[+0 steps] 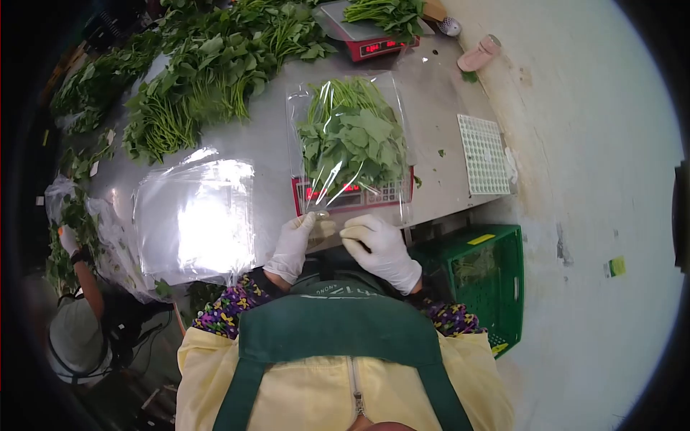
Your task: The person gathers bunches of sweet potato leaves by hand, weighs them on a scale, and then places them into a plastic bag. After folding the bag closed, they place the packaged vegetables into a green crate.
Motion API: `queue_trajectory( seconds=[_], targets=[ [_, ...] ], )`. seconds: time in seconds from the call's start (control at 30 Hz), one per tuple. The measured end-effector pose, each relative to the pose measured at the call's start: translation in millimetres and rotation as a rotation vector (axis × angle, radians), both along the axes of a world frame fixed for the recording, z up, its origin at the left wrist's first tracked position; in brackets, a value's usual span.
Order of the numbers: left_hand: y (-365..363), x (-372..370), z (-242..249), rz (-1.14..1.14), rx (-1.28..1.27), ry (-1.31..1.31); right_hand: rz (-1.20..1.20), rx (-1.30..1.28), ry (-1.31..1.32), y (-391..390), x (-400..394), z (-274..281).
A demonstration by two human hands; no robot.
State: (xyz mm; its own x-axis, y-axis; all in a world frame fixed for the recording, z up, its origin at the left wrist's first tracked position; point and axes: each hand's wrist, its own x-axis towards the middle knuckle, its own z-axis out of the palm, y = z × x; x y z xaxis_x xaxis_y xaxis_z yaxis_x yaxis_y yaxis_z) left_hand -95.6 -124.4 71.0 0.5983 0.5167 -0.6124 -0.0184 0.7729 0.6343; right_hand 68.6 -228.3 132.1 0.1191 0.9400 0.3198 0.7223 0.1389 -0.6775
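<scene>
A clear plastic bag (399,108) filled with leafy greens (356,136) lies on a red digital scale (392,192), leaves toward me and stems away. My left hand (293,244), in a white glove, pinches the near edge of the bag between thumb and fingers. Beside it, my right hand (377,248), also gloved, is at the bag's near end with its fingers curled and close together; whether film is between them is hidden. Left of the scale is a stack of clear bags (194,219).
Heaps of greens (208,72) cover the table's far left. A second red scale (381,47) holds more greens. At right are a pink bottle (479,54), a sheet of round labels (483,154) and a green crate (510,287). Another person (79,323) works at left.
</scene>
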Motion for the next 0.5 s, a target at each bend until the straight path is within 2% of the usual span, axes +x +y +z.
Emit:
queue_trajectory(
  seconds=[0.17, 0.27, 0.33, 0.4, 0.5],
  targets=[
    [7, -7, -15, -0.064, -0.110, -0.139, -0.090, 0.003, 0.092, 18, -18, -16],
    [8, -9, -22, -0.051, -0.160, -0.206, -0.115, -0.155, 0.142, 27, -26, -22],
    [10, -11, -14, -0.039, -0.191, -0.237, -0.113, -0.174, 0.126, 29, -32, -26],
    [10, -13, -11, -0.050, -0.241, -0.394, -0.113, -0.196, 0.108, 31, -39, -31],
    [14, -14, -23, -0.066, -0.271, -0.483, -0.097, -0.146, 0.076, 35, -49, -35]
  ],
)
